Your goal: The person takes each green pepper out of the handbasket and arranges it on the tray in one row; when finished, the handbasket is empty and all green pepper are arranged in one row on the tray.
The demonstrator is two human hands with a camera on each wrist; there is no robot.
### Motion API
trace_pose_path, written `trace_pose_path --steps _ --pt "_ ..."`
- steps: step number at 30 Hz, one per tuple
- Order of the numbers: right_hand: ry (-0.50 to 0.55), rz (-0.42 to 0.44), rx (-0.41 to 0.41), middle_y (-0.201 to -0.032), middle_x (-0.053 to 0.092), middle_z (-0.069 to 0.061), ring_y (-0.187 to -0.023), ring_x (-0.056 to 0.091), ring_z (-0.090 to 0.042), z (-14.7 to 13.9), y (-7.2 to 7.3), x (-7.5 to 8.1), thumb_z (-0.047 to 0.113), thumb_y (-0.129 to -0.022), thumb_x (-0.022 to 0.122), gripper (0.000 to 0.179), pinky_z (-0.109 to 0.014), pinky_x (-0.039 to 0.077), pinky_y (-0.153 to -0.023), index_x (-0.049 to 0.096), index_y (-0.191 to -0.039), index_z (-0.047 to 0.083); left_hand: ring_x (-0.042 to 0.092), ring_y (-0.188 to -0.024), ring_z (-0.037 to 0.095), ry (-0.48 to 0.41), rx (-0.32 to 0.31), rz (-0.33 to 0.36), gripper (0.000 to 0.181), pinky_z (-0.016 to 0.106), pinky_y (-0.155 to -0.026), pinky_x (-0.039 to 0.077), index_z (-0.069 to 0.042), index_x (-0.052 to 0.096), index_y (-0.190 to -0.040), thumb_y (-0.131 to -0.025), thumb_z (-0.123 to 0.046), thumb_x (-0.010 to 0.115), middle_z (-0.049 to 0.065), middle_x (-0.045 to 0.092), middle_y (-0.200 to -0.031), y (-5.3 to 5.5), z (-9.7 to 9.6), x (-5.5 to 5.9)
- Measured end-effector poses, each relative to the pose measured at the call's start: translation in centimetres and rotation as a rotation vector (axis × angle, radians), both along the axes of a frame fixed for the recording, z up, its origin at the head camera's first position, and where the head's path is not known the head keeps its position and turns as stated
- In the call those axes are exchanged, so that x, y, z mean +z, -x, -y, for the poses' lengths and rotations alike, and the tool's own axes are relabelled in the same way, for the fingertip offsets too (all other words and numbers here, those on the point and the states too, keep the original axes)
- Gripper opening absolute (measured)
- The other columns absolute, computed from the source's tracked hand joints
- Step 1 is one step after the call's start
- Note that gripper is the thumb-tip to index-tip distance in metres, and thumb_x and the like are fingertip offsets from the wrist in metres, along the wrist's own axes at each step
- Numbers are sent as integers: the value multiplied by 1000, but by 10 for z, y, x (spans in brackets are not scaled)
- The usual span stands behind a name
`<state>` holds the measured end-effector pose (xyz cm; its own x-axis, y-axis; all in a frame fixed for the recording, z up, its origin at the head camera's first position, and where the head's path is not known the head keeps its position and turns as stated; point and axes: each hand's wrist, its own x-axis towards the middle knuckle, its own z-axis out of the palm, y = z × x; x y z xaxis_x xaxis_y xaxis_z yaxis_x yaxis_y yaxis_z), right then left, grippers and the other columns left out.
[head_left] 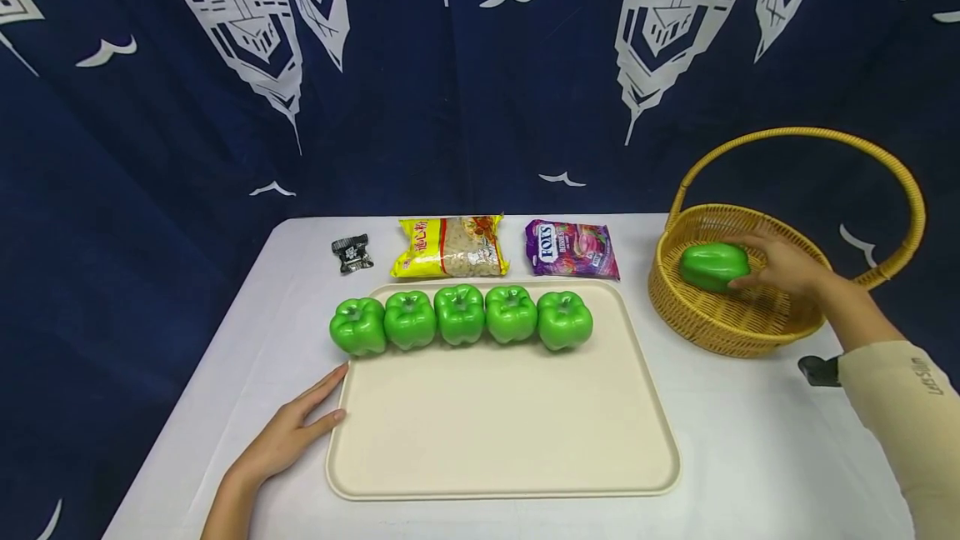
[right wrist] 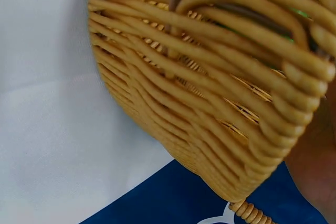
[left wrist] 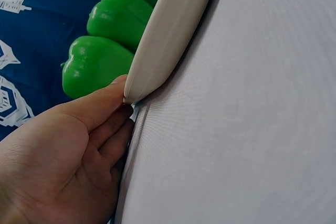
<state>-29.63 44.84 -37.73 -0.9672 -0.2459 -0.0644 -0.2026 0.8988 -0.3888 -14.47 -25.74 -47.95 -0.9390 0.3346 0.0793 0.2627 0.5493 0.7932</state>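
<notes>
My left hand (head_left: 281,440) lies at the left edge of the cream tray (head_left: 502,432), its fingers fairly straight and the fingertips touching the rim. The left wrist view shows a digit against the tray rim (left wrist: 168,30). Several green bell peppers (head_left: 460,315) stand in a row along the tray's far side. The leftmost pepper (head_left: 358,327) overlaps the tray's corner. Inside the wicker basket (head_left: 720,336), my right hand (head_left: 783,265) grips another green bell pepper (head_left: 711,266) between thumb and fingers. In the right wrist view, basket weave (right wrist: 199,77) hides most of that pepper.
Behind the tray lie a small black packet (head_left: 352,253), a yellow bag (head_left: 452,247) and a purple candy bag (head_left: 572,249). The basket's tall handle (head_left: 806,132) arches over its opening. A dark blue patterned cloth hangs behind the white table (head_left: 750,440).
</notes>
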Motion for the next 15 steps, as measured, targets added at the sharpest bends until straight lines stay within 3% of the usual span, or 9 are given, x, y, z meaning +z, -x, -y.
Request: trace_pose_path --steps 4,11,15 --pt "16 18 -13 -127 38 -35 -109 38 -53 1 -5 -1 33 -74 77 83 -68 31 -85 35 -136 -2 22 -135 33 -6 -6 -6 58 1 -97 13 -18 34 -144 -91 -30 58 6 30 -148 0 0 -1" --pt "54 -109 -22 -125 39 -28 -108 38 -50 2 -13 -1 23 -70 82 79 -65 35 -80 40 -133 0 22 -135 33 -1 -5 -7 58 1 -97 13 -19 35 -144 -92 -30 57 5 30 -148 0 0 -2" --pt "103 -121 -37 -121 34 -26 -107 39 -52 6 -18 1 19 -71 81 78 -65 37 -78 39 -134 1 22 -135 33 -2 -1 -6 58 1 -96 13 -19 35 -144 -91 -30 58 5 30 -148 0 0 -1"
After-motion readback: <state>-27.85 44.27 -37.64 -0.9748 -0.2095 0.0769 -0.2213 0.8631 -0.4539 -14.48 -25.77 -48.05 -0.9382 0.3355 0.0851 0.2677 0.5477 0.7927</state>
